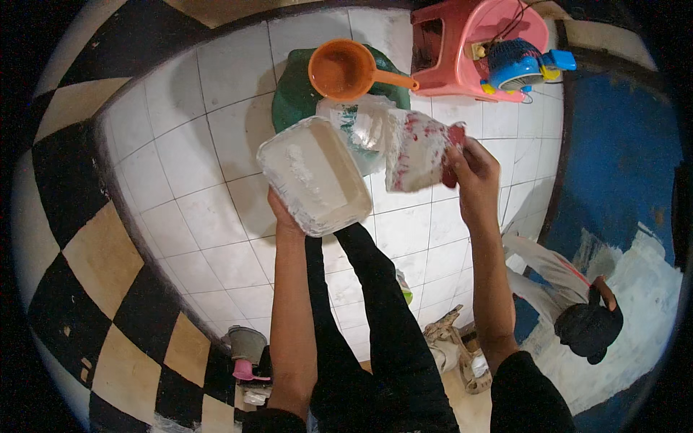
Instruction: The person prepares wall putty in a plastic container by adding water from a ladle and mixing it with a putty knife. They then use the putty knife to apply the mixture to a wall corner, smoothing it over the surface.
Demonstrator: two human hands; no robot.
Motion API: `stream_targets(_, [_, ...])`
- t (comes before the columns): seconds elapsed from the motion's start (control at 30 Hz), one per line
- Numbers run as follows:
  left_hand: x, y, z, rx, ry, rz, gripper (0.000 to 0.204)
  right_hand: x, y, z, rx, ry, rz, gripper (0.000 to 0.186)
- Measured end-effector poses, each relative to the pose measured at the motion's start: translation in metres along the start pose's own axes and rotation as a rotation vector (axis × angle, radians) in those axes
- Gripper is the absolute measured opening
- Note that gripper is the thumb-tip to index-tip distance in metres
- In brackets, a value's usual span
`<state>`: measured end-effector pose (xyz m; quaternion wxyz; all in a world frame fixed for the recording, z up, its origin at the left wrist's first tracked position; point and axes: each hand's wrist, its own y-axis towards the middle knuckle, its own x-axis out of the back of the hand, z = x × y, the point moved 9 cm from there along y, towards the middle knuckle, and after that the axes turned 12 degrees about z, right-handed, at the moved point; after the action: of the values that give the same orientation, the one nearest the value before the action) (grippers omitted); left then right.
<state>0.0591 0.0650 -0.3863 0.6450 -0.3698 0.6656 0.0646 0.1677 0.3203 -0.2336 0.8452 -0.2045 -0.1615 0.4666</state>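
Rectangular white tray, centre frame, long axis running upper left to lower right, gripped from below by left hand. Paint-smeared bag immediately right, tilted trayward, pinched in right hand. Orange scoop above.

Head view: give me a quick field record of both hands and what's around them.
left hand: holds white rectangular tray from below, tilted
right hand: grips red-stained white container, tipped toward the tray
above tray: orange scoop on green basin
far side: pink plastic stool, blue toy
floor: white tiles
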Motion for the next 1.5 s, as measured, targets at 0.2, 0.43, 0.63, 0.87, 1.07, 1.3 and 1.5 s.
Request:
stream_targets(0.2, [-0.017,0.015,0.02,-0.018,-0.007,-0.067,0.055,-0.069,-0.063,0.087,0.38,-0.535,-0.127,0.023])
stream_targets(0.43, [-0.026,0.012,0.037,0.09,0.114,0.058,0.055,-0.12,-0.067,0.099,0.481,-0.703,-0.097,0.026])
stream_targets(0.63, [-0.038,0.009,0.037,0.028,0.011,0.045,0.055,-0.1,-0.064,0.084,0.409,-0.613,-0.131,0.023])
stream_targets(0.87, [0.067,-0.025,0.015,-0.072,0.043,-0.201,0.063,-0.01,-0.03,0.022,0.018,-0.049,-0.257,0.023])
stream_targets(1.07, [0.032,-0.027,-0.016,-0.121,0.144,-0.146,0.062,0.033,0.055,-0.111,-0.001,-0.462,-0.348,0.046])
stream_targets(1.3, [0.034,-0.058,-0.022,-0.131,0.296,-0.262,0.061,-0.028,0.097,-0.14,0.004,-0.819,-0.318,0.018])
stream_targets(1.5, [0.047,-0.06,-0.005,-0.082,0.026,-0.205,0.06,-0.04,0.121,-0.163,-0.071,-0.801,-0.275,0.013])
